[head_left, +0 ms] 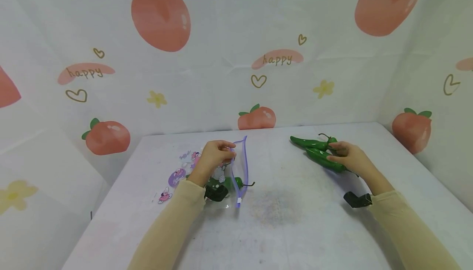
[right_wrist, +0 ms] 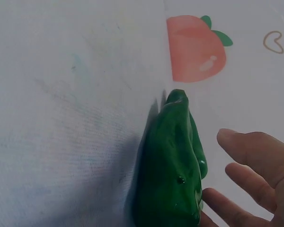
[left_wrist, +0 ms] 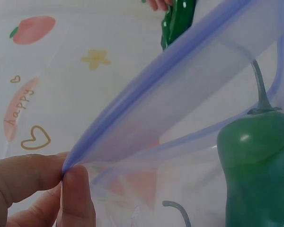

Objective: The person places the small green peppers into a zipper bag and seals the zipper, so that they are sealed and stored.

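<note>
My left hand pinches the purple rim of a clear zip bag with cartoon prints, between thumb and fingertips. The bag's mouth gapes toward the right. Inside lies a green pepper, its stem poking out at the mouth; a second stem shows deeper in the bag. To the right, my right hand is at two long green peppers on the table, its fingers spread and fingertips right beside the nearer pepper. The farther pepper lies behind it, partly hidden in the right wrist view.
A white table carries everything, with a stained patch in front of the bag. Behind it hangs a white cloth printed with peaches, hearts and flowers. Dark camera mounts sit at both wrists.
</note>
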### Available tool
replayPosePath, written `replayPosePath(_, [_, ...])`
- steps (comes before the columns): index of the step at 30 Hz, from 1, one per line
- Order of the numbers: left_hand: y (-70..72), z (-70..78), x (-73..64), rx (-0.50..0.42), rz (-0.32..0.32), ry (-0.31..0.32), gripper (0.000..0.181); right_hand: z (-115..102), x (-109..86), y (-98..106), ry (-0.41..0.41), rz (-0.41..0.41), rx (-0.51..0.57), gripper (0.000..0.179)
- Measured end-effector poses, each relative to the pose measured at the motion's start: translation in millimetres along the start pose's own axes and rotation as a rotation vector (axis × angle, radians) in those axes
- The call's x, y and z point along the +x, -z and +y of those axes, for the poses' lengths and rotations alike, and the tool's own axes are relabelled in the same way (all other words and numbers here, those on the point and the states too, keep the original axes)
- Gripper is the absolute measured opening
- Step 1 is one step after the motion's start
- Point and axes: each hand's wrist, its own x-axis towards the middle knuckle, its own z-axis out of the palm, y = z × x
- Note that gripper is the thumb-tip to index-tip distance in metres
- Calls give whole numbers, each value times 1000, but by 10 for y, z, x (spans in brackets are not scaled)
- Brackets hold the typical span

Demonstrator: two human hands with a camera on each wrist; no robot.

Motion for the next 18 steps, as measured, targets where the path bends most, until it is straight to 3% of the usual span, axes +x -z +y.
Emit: replayPosePath(18, [18, -25, 28, -9, 4, 2, 25, 8, 16, -18, 34, -42, -40, 66])
